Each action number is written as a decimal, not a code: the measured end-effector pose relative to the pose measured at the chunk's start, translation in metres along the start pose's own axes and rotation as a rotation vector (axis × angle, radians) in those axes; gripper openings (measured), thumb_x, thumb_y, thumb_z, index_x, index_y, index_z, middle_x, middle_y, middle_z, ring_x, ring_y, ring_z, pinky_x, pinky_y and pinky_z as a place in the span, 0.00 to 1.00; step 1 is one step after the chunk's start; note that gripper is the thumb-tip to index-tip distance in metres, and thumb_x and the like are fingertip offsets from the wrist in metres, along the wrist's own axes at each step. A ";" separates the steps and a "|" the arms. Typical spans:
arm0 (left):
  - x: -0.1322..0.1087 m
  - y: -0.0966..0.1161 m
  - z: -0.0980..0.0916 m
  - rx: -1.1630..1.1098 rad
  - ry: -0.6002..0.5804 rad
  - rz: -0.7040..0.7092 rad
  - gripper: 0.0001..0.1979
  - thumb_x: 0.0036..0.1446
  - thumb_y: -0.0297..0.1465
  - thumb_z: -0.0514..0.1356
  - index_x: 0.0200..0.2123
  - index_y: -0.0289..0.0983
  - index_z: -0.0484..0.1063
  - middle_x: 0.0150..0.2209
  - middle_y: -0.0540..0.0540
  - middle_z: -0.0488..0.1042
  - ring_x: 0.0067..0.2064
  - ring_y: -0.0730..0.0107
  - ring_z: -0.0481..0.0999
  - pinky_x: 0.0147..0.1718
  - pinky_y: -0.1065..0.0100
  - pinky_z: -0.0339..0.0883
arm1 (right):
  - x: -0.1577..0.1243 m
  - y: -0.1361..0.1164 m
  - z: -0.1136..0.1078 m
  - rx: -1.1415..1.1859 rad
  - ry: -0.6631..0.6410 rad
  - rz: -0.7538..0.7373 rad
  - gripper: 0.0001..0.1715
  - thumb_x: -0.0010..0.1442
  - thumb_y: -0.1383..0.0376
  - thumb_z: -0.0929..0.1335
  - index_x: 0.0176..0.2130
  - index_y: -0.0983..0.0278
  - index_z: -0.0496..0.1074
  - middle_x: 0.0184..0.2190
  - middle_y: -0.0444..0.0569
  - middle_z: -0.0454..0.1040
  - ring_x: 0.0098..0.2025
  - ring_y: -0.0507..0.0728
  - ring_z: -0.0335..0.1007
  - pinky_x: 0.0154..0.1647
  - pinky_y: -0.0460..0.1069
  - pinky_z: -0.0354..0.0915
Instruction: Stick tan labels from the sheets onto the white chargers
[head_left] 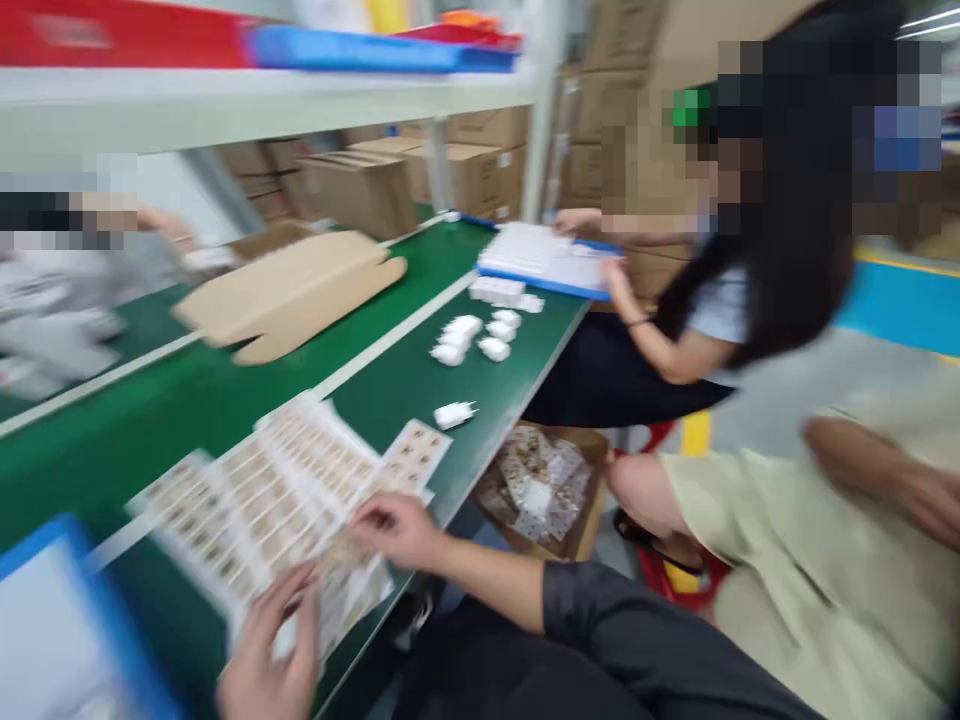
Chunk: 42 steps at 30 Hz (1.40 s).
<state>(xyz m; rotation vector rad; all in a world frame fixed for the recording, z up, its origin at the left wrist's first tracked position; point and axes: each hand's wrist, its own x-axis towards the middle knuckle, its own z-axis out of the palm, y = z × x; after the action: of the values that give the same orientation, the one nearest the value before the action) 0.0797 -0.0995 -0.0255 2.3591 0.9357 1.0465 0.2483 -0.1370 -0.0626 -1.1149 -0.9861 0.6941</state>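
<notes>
Sheets of stickers, with brownish labels in rows on white backing, lie overlapped on the green work table. At their near edge is my left hand, fingers curled towards the thumb around something pale that I cannot make out. My right hand is over the right part of the sheets, thumb and fingertips pinched together; blur hides what is between them. Just beyond it lies a smaller sticker strip. A single white plug adapter rests past that strip, and several more white adapters sit farther along.
A co-worker's hands are at a blue-rimmed tray of white pieces. A flat cardboard piece lies across the table. Another blue-edged tray is at lower left. Under the table edge stands a carton. Another person sits at right.
</notes>
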 end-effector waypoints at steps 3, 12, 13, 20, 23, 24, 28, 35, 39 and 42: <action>-0.015 -0.003 -0.011 0.143 0.041 -0.126 0.12 0.64 0.35 0.55 0.46 0.42 0.75 0.46 0.44 0.80 0.45 0.60 0.80 0.47 0.57 0.76 | 0.004 0.000 -0.007 0.095 0.018 0.033 0.18 0.59 0.51 0.71 0.34 0.63 0.72 0.26 0.43 0.72 0.26 0.52 0.67 0.29 0.46 0.66; -0.013 -0.023 -0.010 0.117 -0.006 -0.258 0.12 0.67 0.32 0.53 0.49 0.40 0.73 0.51 0.43 0.76 0.55 0.61 0.74 0.57 0.55 0.69 | 0.023 0.005 -0.062 0.151 0.181 0.035 0.08 0.61 0.60 0.71 0.36 0.61 0.71 0.34 0.43 0.70 0.26 0.49 0.64 0.29 0.46 0.62; -0.009 -0.023 -0.007 0.104 -0.026 -0.255 0.12 0.66 0.32 0.54 0.50 0.41 0.73 0.52 0.43 0.75 0.56 0.61 0.73 0.57 0.55 0.68 | 0.023 0.005 -0.069 0.142 0.189 0.036 0.08 0.60 0.60 0.72 0.35 0.62 0.71 0.34 0.43 0.70 0.26 0.49 0.64 0.29 0.46 0.62; 0.065 0.004 0.042 -0.009 -0.263 -0.103 0.16 0.65 0.32 0.56 0.55 0.39 0.70 0.56 0.42 0.73 0.58 0.57 0.71 0.58 0.55 0.66 | 0.012 0.005 -0.099 0.096 0.243 0.037 0.06 0.57 0.62 0.73 0.34 0.62 0.74 0.29 0.44 0.70 0.27 0.51 0.67 0.30 0.48 0.64; 0.103 0.027 0.077 -0.016 -0.420 -0.017 0.20 0.63 0.32 0.57 0.58 0.37 0.66 0.56 0.40 0.73 0.58 0.55 0.71 0.57 0.55 0.66 | 0.011 0.000 -0.109 0.124 0.269 0.040 0.08 0.57 0.60 0.72 0.31 0.62 0.72 0.29 0.44 0.69 0.27 0.52 0.66 0.29 0.49 0.64; 0.113 0.033 0.090 -0.009 -0.471 0.004 0.23 0.62 0.32 0.58 0.59 0.36 0.65 0.57 0.39 0.73 0.58 0.54 0.71 0.57 0.54 0.65 | 0.012 -0.003 -0.114 0.131 0.275 0.042 0.08 0.57 0.60 0.72 0.31 0.62 0.72 0.28 0.44 0.69 0.27 0.53 0.66 0.29 0.49 0.64; 0.144 0.046 0.140 -0.005 -0.557 0.039 0.30 0.54 0.33 0.66 0.59 0.34 0.64 0.56 0.37 0.73 0.59 0.50 0.67 0.56 0.53 0.64 | 0.016 -0.010 -0.132 0.141 0.328 0.036 0.06 0.57 0.62 0.71 0.32 0.61 0.72 0.29 0.44 0.69 0.27 0.52 0.66 0.28 0.48 0.64; 0.167 0.055 0.168 -0.029 -0.516 0.021 0.14 0.53 0.30 0.67 0.44 0.37 0.72 0.47 0.42 0.78 0.55 0.52 0.69 0.53 0.52 0.62 | 0.019 -0.011 -0.153 0.130 0.412 0.049 0.10 0.55 0.60 0.73 0.33 0.63 0.71 0.30 0.45 0.70 0.26 0.52 0.67 0.26 0.48 0.64; 0.171 0.069 0.131 -0.078 -0.431 0.009 0.15 0.56 0.33 0.65 0.46 0.40 0.69 0.48 0.44 0.77 0.54 0.55 0.71 0.51 0.56 0.65 | 0.019 -0.009 -0.156 0.145 0.434 0.056 0.11 0.54 0.59 0.73 0.33 0.62 0.70 0.29 0.44 0.69 0.26 0.52 0.67 0.26 0.48 0.64; 0.152 0.076 0.085 -0.250 -0.262 -0.028 0.16 0.56 0.30 0.64 0.47 0.41 0.67 0.54 0.45 0.75 0.56 0.58 0.72 0.54 0.58 0.66 | 0.019 -0.009 -0.154 0.150 0.425 0.077 0.11 0.54 0.59 0.74 0.33 0.62 0.72 0.30 0.45 0.71 0.26 0.52 0.67 0.27 0.48 0.65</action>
<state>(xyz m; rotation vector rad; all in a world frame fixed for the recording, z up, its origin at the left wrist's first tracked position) 0.2516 -0.0514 0.0398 2.2002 0.6961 0.7693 0.3960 -0.1860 -0.0674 -1.1127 -0.5237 0.5518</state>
